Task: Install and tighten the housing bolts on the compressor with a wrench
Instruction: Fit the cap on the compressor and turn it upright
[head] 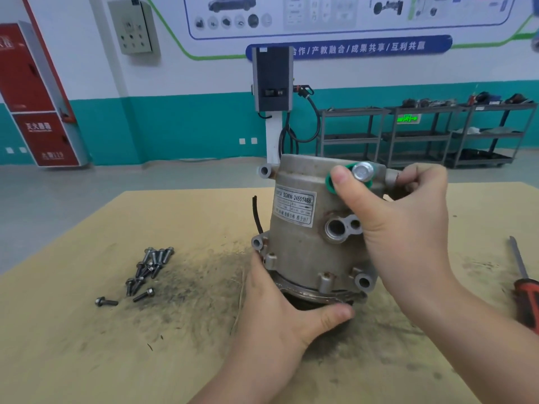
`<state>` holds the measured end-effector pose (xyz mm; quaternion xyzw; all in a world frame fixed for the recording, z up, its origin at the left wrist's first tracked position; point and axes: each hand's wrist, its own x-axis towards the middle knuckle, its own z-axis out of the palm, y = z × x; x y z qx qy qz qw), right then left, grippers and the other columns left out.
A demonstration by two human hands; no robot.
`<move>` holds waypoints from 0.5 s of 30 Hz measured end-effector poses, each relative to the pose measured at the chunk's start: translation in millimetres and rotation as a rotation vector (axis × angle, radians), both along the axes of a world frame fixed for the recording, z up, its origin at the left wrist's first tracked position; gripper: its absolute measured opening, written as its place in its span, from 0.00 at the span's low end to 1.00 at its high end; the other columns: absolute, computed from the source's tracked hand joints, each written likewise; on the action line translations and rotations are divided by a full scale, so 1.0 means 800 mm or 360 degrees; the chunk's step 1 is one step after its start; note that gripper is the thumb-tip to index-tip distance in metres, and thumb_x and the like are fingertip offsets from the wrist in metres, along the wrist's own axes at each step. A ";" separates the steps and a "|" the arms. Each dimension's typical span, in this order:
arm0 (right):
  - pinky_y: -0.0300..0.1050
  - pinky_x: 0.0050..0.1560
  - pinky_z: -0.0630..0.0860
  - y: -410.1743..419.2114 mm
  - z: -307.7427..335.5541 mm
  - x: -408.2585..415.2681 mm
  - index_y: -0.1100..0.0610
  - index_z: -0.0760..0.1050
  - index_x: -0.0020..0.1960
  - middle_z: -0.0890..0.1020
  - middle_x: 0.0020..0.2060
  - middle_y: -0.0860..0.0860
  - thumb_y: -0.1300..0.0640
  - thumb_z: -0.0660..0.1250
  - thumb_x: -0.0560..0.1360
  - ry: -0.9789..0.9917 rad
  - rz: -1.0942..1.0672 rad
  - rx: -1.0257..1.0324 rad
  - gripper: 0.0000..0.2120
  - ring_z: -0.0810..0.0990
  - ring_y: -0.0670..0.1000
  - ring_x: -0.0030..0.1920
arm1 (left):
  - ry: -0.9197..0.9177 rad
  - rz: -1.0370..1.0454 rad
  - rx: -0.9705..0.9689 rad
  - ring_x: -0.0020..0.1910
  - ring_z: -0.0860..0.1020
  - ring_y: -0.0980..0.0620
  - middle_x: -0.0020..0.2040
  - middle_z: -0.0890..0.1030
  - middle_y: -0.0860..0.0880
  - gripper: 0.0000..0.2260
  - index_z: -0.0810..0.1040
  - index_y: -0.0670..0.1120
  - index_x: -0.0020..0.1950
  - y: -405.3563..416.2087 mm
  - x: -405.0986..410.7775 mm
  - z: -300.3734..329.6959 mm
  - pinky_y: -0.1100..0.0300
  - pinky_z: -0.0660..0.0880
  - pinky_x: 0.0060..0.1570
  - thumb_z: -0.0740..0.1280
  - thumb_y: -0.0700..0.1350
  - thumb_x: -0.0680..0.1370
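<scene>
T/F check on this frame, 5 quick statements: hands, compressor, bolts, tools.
1. Both hands are on the compressor. True: the left hand holds its base, the right hand grips its top.
2. The loose bolts lie left of the compressor. True.
3. The right hand holds a wrench. False: it grips the compressor's top.
4. The compressor lies on its side. False: it stands roughly upright on the table.
5. A red-handled screwdriver lies at the right edge. True.
</scene>
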<state>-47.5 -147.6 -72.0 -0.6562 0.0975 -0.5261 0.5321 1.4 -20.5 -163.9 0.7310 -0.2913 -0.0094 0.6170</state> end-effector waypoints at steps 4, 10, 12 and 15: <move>0.28 0.35 0.70 -0.012 -0.002 0.005 0.50 0.60 0.43 0.72 0.39 0.47 0.44 0.81 0.56 -0.0149 0.0140 0.0069 0.32 0.73 0.36 0.33 | 0.0091 0.0060 0.0030 0.60 0.77 0.62 0.61 0.79 0.59 0.50 0.66 0.59 0.67 -0.001 0.007 -0.001 0.55 0.74 0.63 0.80 0.66 0.48; 0.37 0.39 0.74 -0.029 -0.006 0.014 0.50 0.61 0.42 0.75 0.33 0.43 0.42 0.77 0.55 -0.0209 0.0330 0.0163 0.29 0.74 0.43 0.35 | 0.0126 -0.0084 0.0147 0.55 0.78 0.69 0.55 0.81 0.67 0.47 0.69 0.61 0.64 0.019 0.030 0.000 0.69 0.72 0.53 0.77 0.70 0.48; 0.33 0.37 0.73 -0.032 -0.006 0.015 0.51 0.61 0.42 0.74 0.28 0.39 0.43 0.77 0.56 -0.0232 0.0370 0.0159 0.28 0.74 0.40 0.31 | 0.0123 -0.0193 0.0107 0.57 0.78 0.67 0.56 0.80 0.67 0.45 0.70 0.59 0.65 0.024 0.036 0.002 0.69 0.73 0.55 0.79 0.67 0.51; 0.35 0.36 0.72 -0.036 -0.006 0.016 0.50 0.61 0.42 0.74 0.27 0.39 0.44 0.77 0.57 -0.0239 0.0409 0.0153 0.27 0.72 0.40 0.30 | 0.0158 -0.0416 0.0049 0.60 0.78 0.64 0.59 0.81 0.63 0.45 0.70 0.55 0.66 0.027 0.046 0.007 0.73 0.72 0.55 0.79 0.67 0.54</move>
